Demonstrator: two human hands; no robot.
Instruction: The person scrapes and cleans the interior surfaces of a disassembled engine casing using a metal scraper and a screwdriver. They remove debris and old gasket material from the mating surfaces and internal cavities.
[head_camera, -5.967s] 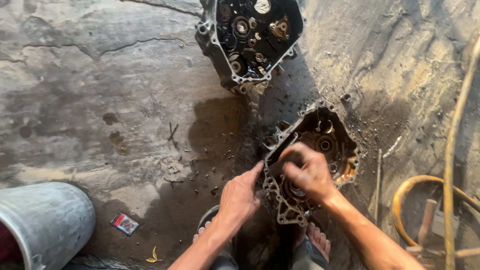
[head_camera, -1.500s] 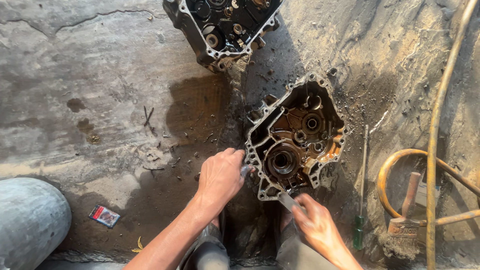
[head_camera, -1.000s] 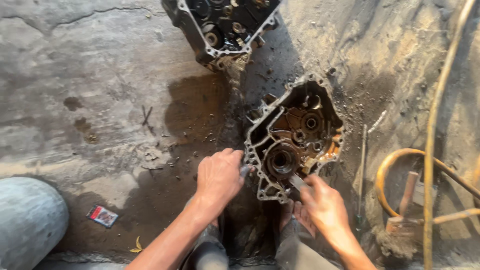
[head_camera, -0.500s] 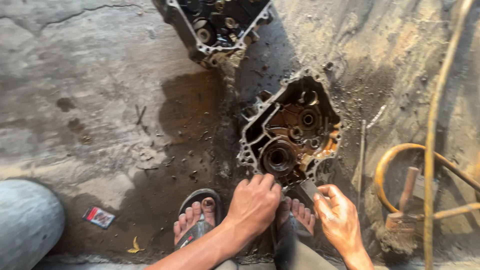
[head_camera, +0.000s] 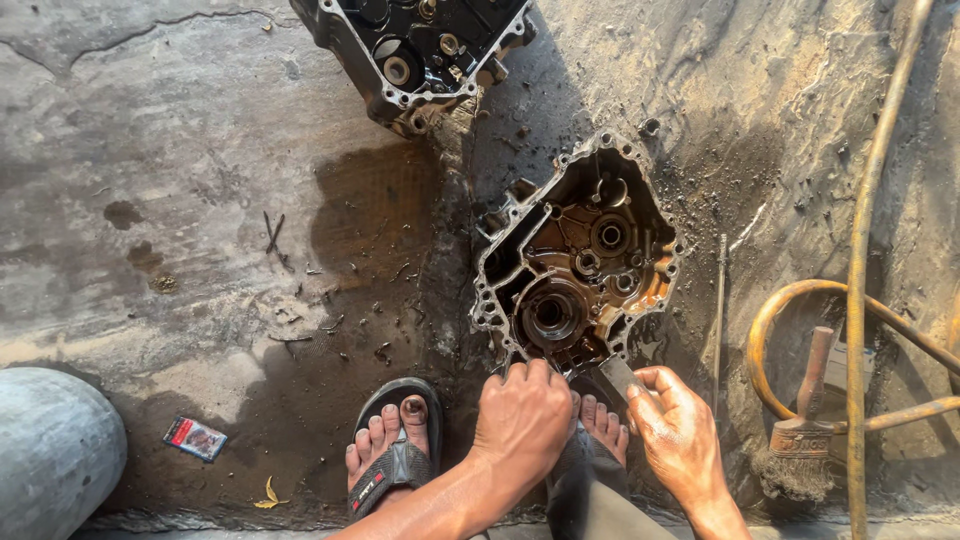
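Left hand (head_camera: 520, 415) has slid down to the engine case (head_camera: 575, 265) rim, fingers curled (right hand (head_camera: 680, 430) pinches a flat blade (head_camera: 622, 378)).

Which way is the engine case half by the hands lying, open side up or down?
Open side up: the engine case half shows its bearings and inner cavities.

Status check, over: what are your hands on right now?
Left hand gripping engine case half at near edge. Right hand holding flat scraper against it.

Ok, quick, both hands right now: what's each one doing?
Left hand: closed on the near rim of the engine case half.
Right hand: closed around a flat metal scraper at that rim.
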